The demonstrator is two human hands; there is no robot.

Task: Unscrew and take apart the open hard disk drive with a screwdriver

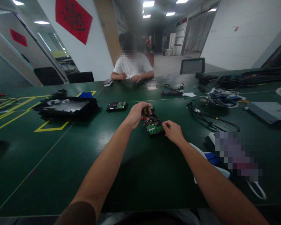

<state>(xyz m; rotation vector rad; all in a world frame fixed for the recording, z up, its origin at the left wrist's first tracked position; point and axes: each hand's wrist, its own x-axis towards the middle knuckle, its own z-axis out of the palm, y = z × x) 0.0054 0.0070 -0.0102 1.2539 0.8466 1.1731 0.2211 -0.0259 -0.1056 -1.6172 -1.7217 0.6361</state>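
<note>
A hard drive (pixel 154 127) with a green circuit board lies on the dark green table in front of me. Over its far left part curls my left hand (pixel 138 115), closed around the yellow and black handle of a screwdriver (pixel 145 110); the tool's tip is hidden. My right hand (pixel 172 132) is closed, thumb and fingers pinching the drive's right edge. Just beyond my left hand, part of another green circuit board (pixel 151 106) shows. A second hard drive (pixel 117 106) rests to the left, apart from both hands.
At left sits a black open casing (pixel 65 107) near yellow tape. Black cables (pixel 208 120), a coil of wires (pixel 223 97) and a grey metal box (pixel 268 112) lie at right. A blue-and-white item (pixel 212 159) is beside my right forearm. Another person (pixel 133 67) sits opposite.
</note>
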